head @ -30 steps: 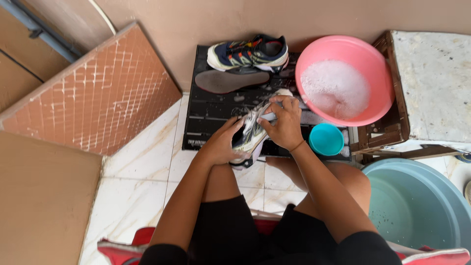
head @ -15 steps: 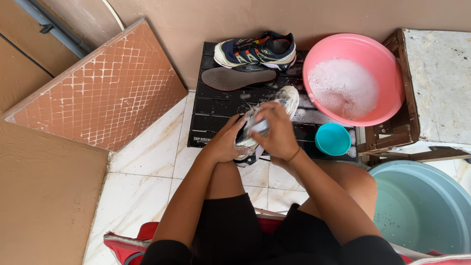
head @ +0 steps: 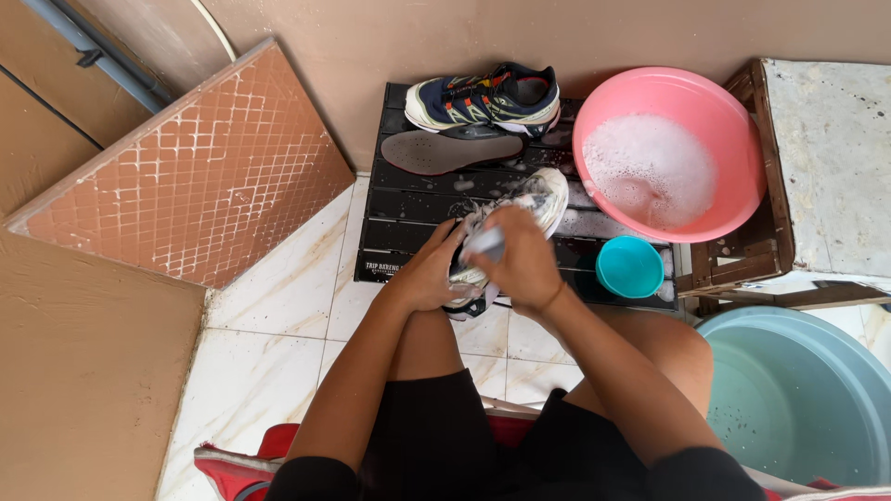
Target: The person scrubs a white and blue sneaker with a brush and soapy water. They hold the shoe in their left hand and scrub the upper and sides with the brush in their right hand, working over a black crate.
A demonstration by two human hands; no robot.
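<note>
1. Since the earlier frame, our right hand (head: 522, 264) has slid back along the soapy shoe (head: 520, 218), toward its heel.
2. We judge short, firm strokes best, brush (head: 484, 243) flat.
3. Our left hand (head: 429, 278) grips the shoe, which lies between both hands on the black mat (head: 408, 213); our right clasps the brush.

Glossy pink plastic basin (head: 733, 139); matt black slatted plastic mat (head: 408, 209).
</note>
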